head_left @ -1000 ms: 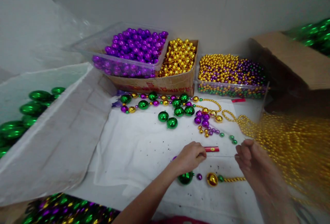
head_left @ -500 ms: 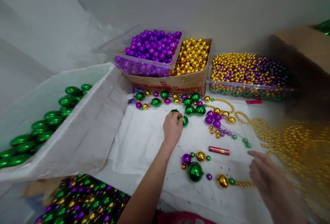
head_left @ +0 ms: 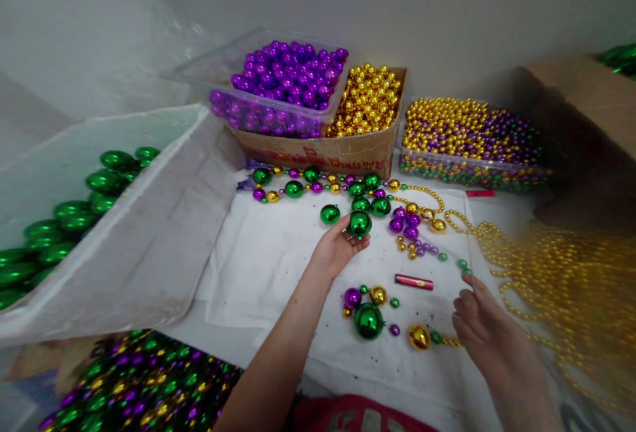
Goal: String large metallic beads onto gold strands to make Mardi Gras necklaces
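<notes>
In the head view, my left hand has its fingers closed around a shiny green ball, held over the white cloth. Another green ball lies just left of it, with more green balls behind. My right hand is curled, its index finger and thumb together beside small green beads; what it may pinch is too fine to make out. Between the hands are purple balls, a red lighter, and a loose group with a large green ball and a gold ball.
A white foam box of green balls stands left. At the back are a clear tub of purple balls, a cardboard box of gold ones and a tub of mixed beads. Gold bead chains pile at right.
My left hand has taken hold of a green ball and lifted it, turning palm upward. The right hand has moved slightly left and up, closer to the small green beads. The view has shifted slightly.
</notes>
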`<state>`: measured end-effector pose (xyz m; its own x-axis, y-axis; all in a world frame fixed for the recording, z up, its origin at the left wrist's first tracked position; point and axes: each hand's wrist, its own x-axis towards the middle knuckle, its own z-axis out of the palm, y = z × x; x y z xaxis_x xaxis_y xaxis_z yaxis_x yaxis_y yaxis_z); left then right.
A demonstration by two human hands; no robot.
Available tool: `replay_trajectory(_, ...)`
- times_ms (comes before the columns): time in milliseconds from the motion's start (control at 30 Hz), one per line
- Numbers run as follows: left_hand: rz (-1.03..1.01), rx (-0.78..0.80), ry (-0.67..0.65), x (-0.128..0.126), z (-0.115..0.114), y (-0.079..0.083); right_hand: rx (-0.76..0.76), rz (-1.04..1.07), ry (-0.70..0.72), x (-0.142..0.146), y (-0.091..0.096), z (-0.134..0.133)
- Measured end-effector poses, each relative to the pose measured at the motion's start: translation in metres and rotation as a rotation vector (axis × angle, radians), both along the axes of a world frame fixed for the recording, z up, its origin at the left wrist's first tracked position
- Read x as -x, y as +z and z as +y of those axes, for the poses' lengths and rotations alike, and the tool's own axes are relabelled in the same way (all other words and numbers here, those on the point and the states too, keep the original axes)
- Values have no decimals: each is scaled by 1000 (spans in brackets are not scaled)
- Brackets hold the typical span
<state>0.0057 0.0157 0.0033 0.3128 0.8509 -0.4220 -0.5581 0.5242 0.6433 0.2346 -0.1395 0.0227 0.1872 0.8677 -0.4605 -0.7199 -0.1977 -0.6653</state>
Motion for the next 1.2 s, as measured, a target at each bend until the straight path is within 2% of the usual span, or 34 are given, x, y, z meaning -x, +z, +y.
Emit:
replay_trajectory(100, -160, 71, -33, -8, -7, 1, 2, -135, 70, 5, 3, -1)
replay_trajectory(233, -173, 147, -52, -21, -15, -7, 81, -515, 186, 11, 4, -7)
replay_trajectory(300, -183, 191, -51, -26, -18, -11, 118, -630, 243, 17, 6, -12)
replay_trajectory(467, -227, 217, -36, -32, -18, -13, 162, -687, 272, 33, 13, -23)
replay_trajectory(600, -211, 200, -23, -29, -16, -13, 162, -691, 260, 32, 14, -27)
replay_trajectory(767, 61, 98, -18, -19, -13, -17, 155, -610, 95, 14, 8, -24)
replay_trajectory(867, 294, -50, 4, -15, -10, -21, 138, -585, 8, 8, 7, -22)
replay_trajectory(1000, 560, -228, -3, -14, -6, -27, 105, -572, -23, 6, 5, -22)
replay_trajectory(1200, 594, -227, -27, -16, -4, -34, 108, -559, -3, 7, 4, -24)
